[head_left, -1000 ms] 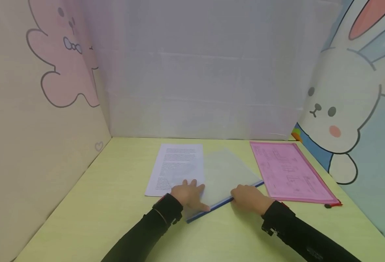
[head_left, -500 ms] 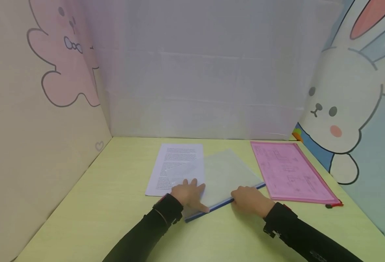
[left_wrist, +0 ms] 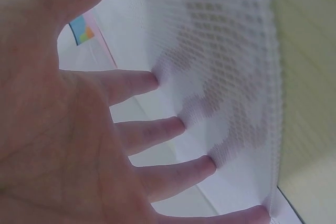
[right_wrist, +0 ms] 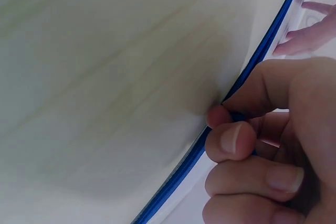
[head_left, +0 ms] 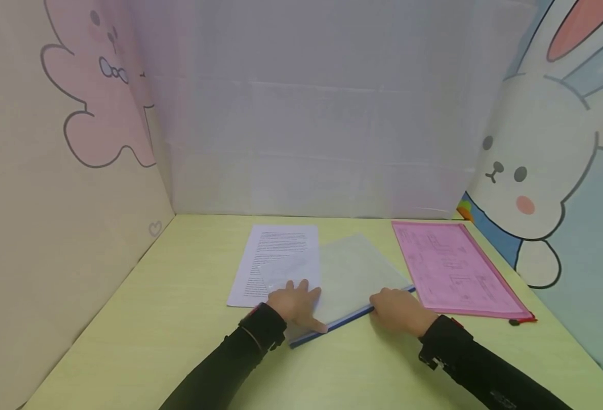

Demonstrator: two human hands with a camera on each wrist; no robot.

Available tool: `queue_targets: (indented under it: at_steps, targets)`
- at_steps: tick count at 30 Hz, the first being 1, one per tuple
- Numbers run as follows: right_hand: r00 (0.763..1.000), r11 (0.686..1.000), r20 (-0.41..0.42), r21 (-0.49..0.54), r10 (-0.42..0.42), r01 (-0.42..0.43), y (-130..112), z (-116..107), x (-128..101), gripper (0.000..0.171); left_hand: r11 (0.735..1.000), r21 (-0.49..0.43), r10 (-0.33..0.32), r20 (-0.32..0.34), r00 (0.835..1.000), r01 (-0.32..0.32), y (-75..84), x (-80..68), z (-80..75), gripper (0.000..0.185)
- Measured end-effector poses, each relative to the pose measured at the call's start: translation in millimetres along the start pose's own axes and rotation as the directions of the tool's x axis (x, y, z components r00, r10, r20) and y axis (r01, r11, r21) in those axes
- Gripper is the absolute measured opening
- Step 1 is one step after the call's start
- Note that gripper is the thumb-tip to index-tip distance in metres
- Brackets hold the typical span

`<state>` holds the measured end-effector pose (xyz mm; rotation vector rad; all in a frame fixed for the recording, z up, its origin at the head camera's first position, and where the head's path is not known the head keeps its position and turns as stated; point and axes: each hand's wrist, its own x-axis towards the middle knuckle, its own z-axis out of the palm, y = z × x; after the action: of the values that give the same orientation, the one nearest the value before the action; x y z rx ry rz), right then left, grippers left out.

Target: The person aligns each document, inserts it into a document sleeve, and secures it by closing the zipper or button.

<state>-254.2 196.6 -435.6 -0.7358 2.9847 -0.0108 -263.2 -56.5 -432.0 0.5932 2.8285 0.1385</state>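
Blue edging (head_left: 349, 318): our right hand (head_left: 398, 311) pinches it. Tugging could drag the pouch (head_left: 355, 270) from under our splayed left hand (head_left: 295, 306).

The surface (head_left: 152, 319) was pale yellow-green with a faint grain. A white sheet (head_left: 281, 245) with lines of dark print lay toward its far side, left of a translucent pouch (head_left: 357, 265) set at a slant. The pouch's left corner overlapped the sheet's lower right part, and its blue edge (head_left: 347, 318) ran along the near side. To the right lay a pink pouch (head_left: 457, 270), a small dark piece (head_left: 514, 322) beside its near right corner.
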Motion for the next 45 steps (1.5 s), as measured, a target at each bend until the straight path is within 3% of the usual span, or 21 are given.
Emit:
queue_targets:
  at_steps: [5,15,45]
  targets:
    - [0.999,0.998,0.032,0.040,0.044,-0.046,7.8,-0.1,0.5,0.008,1.000,0.000,-0.003,0.000,1.000,0.003,-0.6,0.8,1.2,0.091]
    - [0.997,0.997,0.046,0.055,0.056,-0.059,7.9,-2.1,0.3,0.008,1.000,0.005,-0.007,0.011,1.000,0.007,0.1,0.2,0.6,0.092]
    - [0.995,0.996,0.046,0.002,0.088,-0.088,24.3,-5.2,-0.1,0.009,1.000,0.009,-0.006,0.002,1.000,0.006,0.7,-2.7,-1.5,0.091]
